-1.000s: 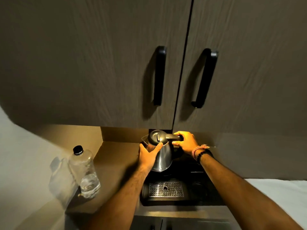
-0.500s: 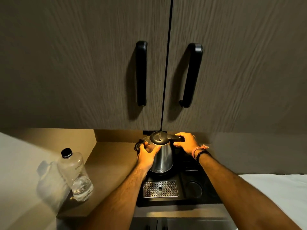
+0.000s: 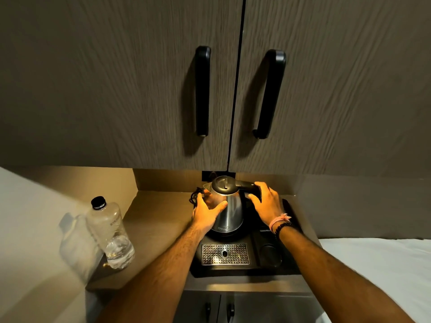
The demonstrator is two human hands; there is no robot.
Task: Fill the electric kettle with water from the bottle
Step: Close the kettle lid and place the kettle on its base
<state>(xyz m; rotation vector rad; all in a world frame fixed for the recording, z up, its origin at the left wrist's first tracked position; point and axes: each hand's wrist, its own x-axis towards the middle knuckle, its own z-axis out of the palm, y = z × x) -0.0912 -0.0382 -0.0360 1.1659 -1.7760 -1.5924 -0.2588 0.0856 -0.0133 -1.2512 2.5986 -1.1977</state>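
Observation:
A steel electric kettle (image 3: 229, 213) with a black lid, which is down, stands upright on its base at the back of a black tray (image 3: 289, 264). My left hand (image 3: 207, 213) cups the kettle's left side, thumb across the front. My right hand (image 3: 268, 206) curls loosely around the black handle on the right, fingers over its top. A clear plastic bottle (image 3: 109, 231) with a black cap stands upright on the counter to the left, apart from both hands. It holds a little water at the bottom.
Two dark cupboard doors with black handles (image 3: 202, 89) hang low right above the kettle. A black cord (image 3: 194, 198) lies behind my left hand. A perforated drip grate (image 3: 225, 254) sits in the tray's front. A white surface (image 3: 373, 264) lies to the right.
The kettle has come down a little and now stands straight on its base. My right hand's fingers have loosened on the handle. The view has shifted to the left; the bottle has stayed put.

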